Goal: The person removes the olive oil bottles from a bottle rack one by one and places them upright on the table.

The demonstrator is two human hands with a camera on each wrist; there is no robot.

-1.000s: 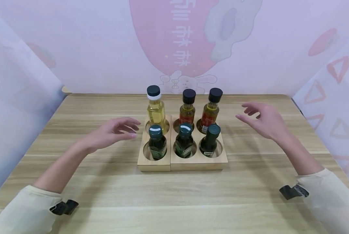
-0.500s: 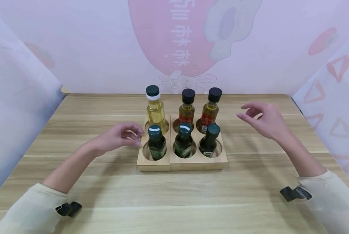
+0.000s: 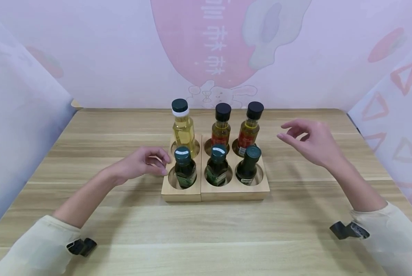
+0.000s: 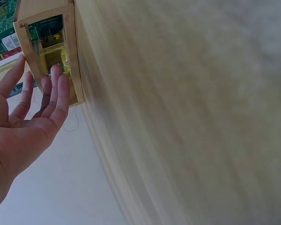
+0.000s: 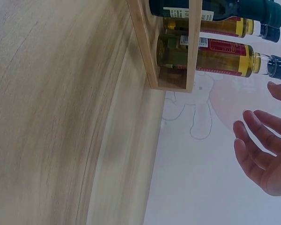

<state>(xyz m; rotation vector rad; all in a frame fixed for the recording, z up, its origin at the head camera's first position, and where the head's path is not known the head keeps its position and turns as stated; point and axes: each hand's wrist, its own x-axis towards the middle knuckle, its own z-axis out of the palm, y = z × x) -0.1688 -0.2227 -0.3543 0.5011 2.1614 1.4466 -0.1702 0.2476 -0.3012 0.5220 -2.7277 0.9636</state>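
My left hand (image 3: pixel 137 166) is at the left side of a narrow wooden bottle rack (image 3: pixel 181 197), its fingers loosely bent and its fingertips at the rack's edge. In the left wrist view, the fingers (image 4: pixel 61 93) lie by the rack's open side; firm contact cannot be told. That rack bears a pale-yellow oil bottle (image 3: pixel 184 132) behind a dark green bottle (image 3: pixel 186 172). My right hand (image 3: pixel 311 143) hovers right of the wider wooden rack (image 3: pixel 233 195), relaxed and holding nothing. Nearest to it stands a black-capped bottle with a red label (image 3: pixel 248 134).
The wider rack also bears another red-labelled bottle (image 3: pixel 221 132) at the back and two dark green bottles in front, one left (image 3: pixel 217 170) and one right (image 3: pixel 248 168). Both racks stand side by side on a wood-grain table (image 3: pixel 206 234). A printed backdrop (image 3: pixel 123 57) rises behind.
My left hand has moved right and slightly toward the front, up to the narrow rack's edge. The right hand has barely shifted. The bottles stay in their holes.
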